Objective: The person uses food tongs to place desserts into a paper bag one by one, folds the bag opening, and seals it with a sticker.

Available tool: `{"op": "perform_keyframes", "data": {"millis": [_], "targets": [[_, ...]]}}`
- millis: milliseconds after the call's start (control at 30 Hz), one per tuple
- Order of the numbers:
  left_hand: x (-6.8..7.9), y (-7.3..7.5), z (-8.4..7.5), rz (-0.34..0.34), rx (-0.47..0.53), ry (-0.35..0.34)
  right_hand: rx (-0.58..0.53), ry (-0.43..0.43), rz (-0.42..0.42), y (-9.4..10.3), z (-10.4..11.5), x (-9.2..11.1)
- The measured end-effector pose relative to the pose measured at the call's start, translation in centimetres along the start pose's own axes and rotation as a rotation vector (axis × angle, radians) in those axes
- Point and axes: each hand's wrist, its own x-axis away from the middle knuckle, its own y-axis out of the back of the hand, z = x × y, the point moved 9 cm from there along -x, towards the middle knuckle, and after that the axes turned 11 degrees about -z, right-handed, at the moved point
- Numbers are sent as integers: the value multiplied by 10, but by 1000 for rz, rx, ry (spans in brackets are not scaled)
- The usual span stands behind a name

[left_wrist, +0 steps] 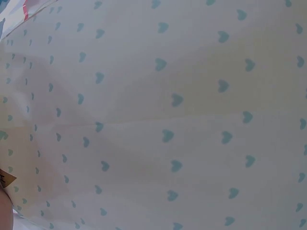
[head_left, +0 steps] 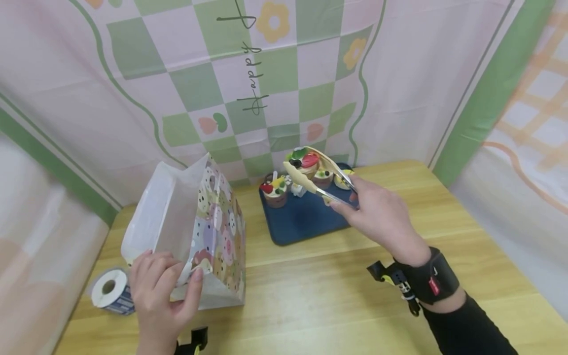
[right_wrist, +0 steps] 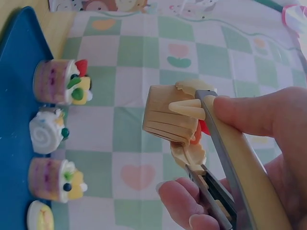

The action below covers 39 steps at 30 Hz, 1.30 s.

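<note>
My right hand [head_left: 386, 212] grips a pair of tongs [head_left: 301, 178] with cream tips. Between the tips is a toy cupcake [right_wrist: 168, 112] with a tan pleated side and red and green toppings, raised above the blue tray [head_left: 306, 222]. At the front rim of a paper bag [head_left: 222, 231] printed with cartoon animals, my left hand [head_left: 157, 291] pinches the edge, thumb on one side and fingers on the other. The bag stands upright, its mouth open. Its white side with blue hearts fills the left wrist view.
Along the tray's back stand toy cakes: a layered cup cake [right_wrist: 50, 81] with fruit, a white swirl roll [right_wrist: 45, 132], another layered cake [right_wrist: 45, 177] and a yellow-topped piece [right_wrist: 41, 215]. A label roll [head_left: 108, 291] sits left of the bag. A checked curtain [head_left: 275, 69] hangs behind the table.
</note>
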Motion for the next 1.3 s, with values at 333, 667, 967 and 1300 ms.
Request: {"op": "perform_keyframes", "data": {"millis": [333,667,967,1300], "targets": [[0,1,0,4,-9,0,26,15,30,4,19,-1],[-1,2,1,4,-22,4,16,68,5,11,39,-4],[-5,0,-2,27,-39,5,5,100,4,21,55,-8],[-8,-1,-6,20,-41,-1,-27,187,-23,28,83,-11]]}}
